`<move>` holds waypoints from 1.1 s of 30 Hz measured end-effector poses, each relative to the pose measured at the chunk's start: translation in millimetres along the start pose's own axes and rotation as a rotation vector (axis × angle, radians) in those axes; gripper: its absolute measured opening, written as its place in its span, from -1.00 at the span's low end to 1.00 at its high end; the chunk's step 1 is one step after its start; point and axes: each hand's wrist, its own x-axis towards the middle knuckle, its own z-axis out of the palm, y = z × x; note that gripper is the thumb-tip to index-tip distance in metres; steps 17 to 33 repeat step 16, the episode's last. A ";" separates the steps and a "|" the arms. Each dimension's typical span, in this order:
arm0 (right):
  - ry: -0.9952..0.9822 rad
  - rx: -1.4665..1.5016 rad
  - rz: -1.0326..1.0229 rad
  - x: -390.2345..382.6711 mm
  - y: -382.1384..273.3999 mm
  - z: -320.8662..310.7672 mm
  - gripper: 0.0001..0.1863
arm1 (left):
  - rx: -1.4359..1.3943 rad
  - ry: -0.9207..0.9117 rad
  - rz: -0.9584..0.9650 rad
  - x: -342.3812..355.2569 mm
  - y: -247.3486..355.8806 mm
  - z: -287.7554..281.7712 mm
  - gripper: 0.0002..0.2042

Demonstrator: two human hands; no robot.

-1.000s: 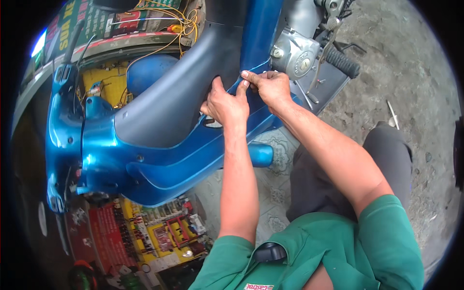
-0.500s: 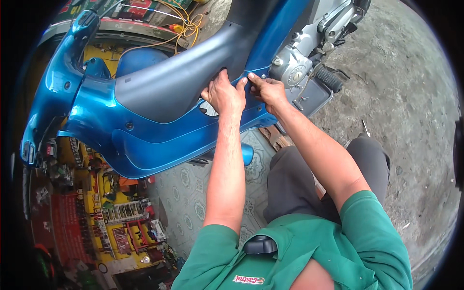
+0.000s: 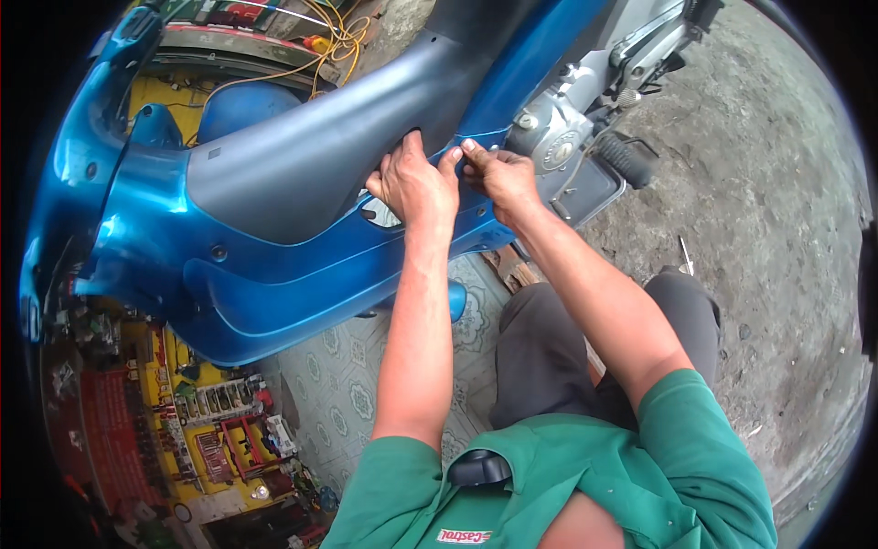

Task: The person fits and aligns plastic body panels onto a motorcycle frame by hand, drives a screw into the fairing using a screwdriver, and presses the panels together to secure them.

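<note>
In front of me stands a motorbike with a dark grey centre panel [image 3: 302, 151] and a glossy blue side panel [image 3: 293, 279]. My left hand [image 3: 416, 188] is closed on the grey panel, its index finger at a dark hole and its thumb pressing by the seam. Its other fingers curl at the edge of a cut-out [image 3: 381, 212] in the bodywork. Close beside it, my right hand [image 3: 503, 180] pinches the seam below the blue rear panel [image 3: 508, 78], its thumb on top and its bent fingers partly hidden. Both thumbs nearly meet there.
To the right of my hands are the grey engine cover [image 3: 556, 145] and a black footrest [image 3: 626, 163]. Tools lie in a yellow tray [image 3: 215, 377] at lower left. A yellow hose [image 3: 343, 46] coils behind the bike. A screwdriver-like tool [image 3: 684, 254] is near my knee.
The bike's front end sits further left and lower in view, as the view has shifted slightly. Both hands keep their places at the seam, with only small finger shifts.
</note>
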 end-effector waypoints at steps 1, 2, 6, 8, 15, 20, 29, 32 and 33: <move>0.020 -0.063 -0.003 4.0 4.4 -0.1 -0.53 | -0.010 -0.016 -0.008 1.3 2.4 0.5 -0.49; 0.044 -0.130 -0.007 4.5 4.2 -2.7 -0.52 | -0.029 -0.004 -0.008 1.4 5.2 4.6 -0.49; -0.132 -0.393 0.009 -22.2 -33.1 -24.0 -0.49 | -0.029 -0.044 0.027 3.6 -4.3 18.5 -0.47; -0.257 -0.522 0.014 -44.1 -65.1 -32.8 -0.48 | -0.019 -0.069 0.049 6.3 -11.9 18.1 -0.33; -0.367 -0.944 -0.246 -113.0 -153.7 -90.1 -0.41 | 0.100 -0.158 -0.068 -37.9 22.2 -1.8 0.01; -0.380 -0.972 -0.269 -113.6 -162.2 -86.4 -0.41 | 0.085 -0.260 -0.113 -48.1 35.3 -2.5 0.11; -0.380 -0.972 -0.269 -113.6 -162.2 -86.4 -0.41 | 0.085 -0.260 -0.113 -48.1 35.3 -2.5 0.11; -0.380 -0.972 -0.269 -113.6 -162.2 -86.4 -0.41 | 0.085 -0.260 -0.113 -48.1 35.3 -2.5 0.11; -0.380 -0.972 -0.269 -113.6 -162.2 -86.4 -0.41 | 0.085 -0.260 -0.113 -48.1 35.3 -2.5 0.11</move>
